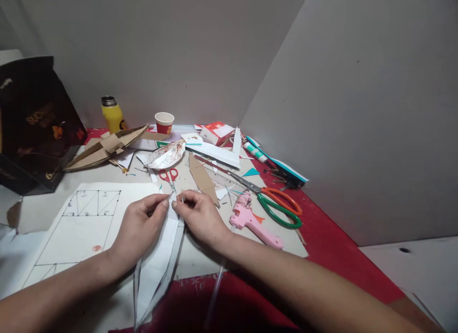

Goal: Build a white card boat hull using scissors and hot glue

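Note:
A long white folded paper piece (157, 266) with grey edges runs down toward the bottom of the head view and narrows to a tip at the top. My left hand (145, 218) pinches that tip from the left, thumb against finger. Closed on the tip's right side, my right hand (200, 216) grips it with bent fingers. Small red-handled scissors (169, 174) lie just beyond my fingertips. Under my left forearm is a sheet with a line drawing (89, 228).
To the right lie a pink glue gun (254, 221) and large scissors (275, 204) with orange and green handles. Behind are a cardboard boat shape (107, 149), a yellow bottle (112, 116), a paper cup (164, 123) and paper scraps. A dark box (36, 128) stands left; grey walls close the back and right.

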A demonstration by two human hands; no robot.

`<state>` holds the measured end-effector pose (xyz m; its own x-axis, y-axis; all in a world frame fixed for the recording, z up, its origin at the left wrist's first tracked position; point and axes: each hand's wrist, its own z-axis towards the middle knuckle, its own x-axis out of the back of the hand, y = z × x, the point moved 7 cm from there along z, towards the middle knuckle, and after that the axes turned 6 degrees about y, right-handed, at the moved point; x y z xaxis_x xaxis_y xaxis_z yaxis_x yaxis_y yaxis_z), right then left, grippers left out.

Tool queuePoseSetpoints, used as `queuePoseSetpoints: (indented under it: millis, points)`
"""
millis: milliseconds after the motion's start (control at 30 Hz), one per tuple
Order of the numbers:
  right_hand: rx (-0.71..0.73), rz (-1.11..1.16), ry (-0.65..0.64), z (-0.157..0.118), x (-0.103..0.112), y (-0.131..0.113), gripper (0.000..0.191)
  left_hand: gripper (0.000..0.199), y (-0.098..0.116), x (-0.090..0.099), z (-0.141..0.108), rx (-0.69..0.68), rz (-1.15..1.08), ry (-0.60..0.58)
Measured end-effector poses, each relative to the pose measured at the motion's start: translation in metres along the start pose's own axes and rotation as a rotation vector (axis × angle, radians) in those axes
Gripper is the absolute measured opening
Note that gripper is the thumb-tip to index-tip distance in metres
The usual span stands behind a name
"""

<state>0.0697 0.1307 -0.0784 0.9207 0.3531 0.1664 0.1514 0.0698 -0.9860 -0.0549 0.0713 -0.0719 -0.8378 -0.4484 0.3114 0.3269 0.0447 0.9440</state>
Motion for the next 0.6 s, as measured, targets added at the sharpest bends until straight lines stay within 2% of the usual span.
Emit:
queuePoseSetpoints:
  millis: [367,600]
  points:
    - [-0.033,-0.019,-0.033,0.0023,-0.0012,0.0051,0.015,0.022,-0.0033,-0.0038,-0.001,-0.026,0.052,-0.052]
    - [-0.001,-0.043,-0.049,0.0068,-0.0026,0.0058,0.017,0.021,-0.0005,-0.006,0.0016,-0.032,0.036,-0.077]
